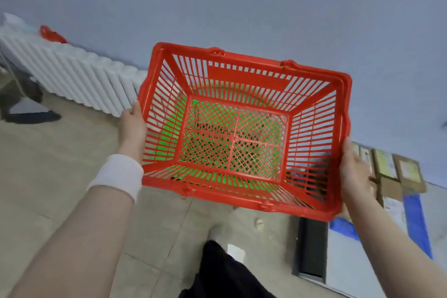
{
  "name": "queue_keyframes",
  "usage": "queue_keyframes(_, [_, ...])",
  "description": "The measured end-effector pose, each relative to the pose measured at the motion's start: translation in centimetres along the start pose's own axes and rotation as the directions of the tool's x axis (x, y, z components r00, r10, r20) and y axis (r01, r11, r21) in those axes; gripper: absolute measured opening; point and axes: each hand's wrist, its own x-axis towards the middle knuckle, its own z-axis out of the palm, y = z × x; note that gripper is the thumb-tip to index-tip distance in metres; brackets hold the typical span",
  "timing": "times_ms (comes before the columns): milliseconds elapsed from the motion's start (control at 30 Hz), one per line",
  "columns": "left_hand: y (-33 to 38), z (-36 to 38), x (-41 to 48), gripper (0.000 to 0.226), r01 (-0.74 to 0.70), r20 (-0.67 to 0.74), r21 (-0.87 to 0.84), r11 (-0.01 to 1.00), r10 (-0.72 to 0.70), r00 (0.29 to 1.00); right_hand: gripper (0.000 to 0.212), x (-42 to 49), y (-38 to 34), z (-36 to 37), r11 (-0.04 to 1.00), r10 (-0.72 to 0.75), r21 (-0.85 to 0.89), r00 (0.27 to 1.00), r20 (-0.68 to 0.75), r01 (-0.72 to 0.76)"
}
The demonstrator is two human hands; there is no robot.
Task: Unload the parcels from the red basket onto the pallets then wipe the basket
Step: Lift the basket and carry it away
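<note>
Both arms reach forward and hold the basket (244, 75) in the air above the floor, its open side toward the camera and nothing inside. The left hand (133, 128) grips its left rim, and the right hand (353, 172) grips its right rim. Parcels (408, 172) lie at the right on a blue pallet (419, 225), so I judge the unloading done and only the wiping left.

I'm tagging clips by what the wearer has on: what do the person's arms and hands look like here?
Both forearms are bare, with no sleeves in view. The left hand and right hand wear no gloves. A white cloth wristband circles the left wrist; the right wrist shows none.
</note>
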Motion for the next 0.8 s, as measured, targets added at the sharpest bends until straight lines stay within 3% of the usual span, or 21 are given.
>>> queue_keyframes(233, [-1.5,4.3,6.3,0.058,0.072,-0.014,0.083,0.994,-0.071,0.997,0.064,5.3,1.1,6.3,0.99,0.123,-0.084,0.989,0.082,-0.116])
queue_keyframes(467, [-4.1,7.4,10.7,0.059,0.15,-0.017,0.276,0.949,-0.151,0.988,0.076,8.2,2.6,11.6,0.941,0.222,-0.295,0.962,0.158,-0.168])
queue_keyframes(667, [-6.9,10.4,13.5,0.058,0.189,0.039,0.383,0.904,-0.221,0.975,0.071,10.0,5.6,15.0,0.794,0.238,-0.603,0.953,0.189,-0.079])
queue_keyframes(800, [-10.0,12.3,14.9,0.055,0.238,0.054,0.407,0.882,-0.284,0.957,0.074,11.7,7.8,17.2,0.633,0.224,-0.774,0.958,0.18,-0.002])
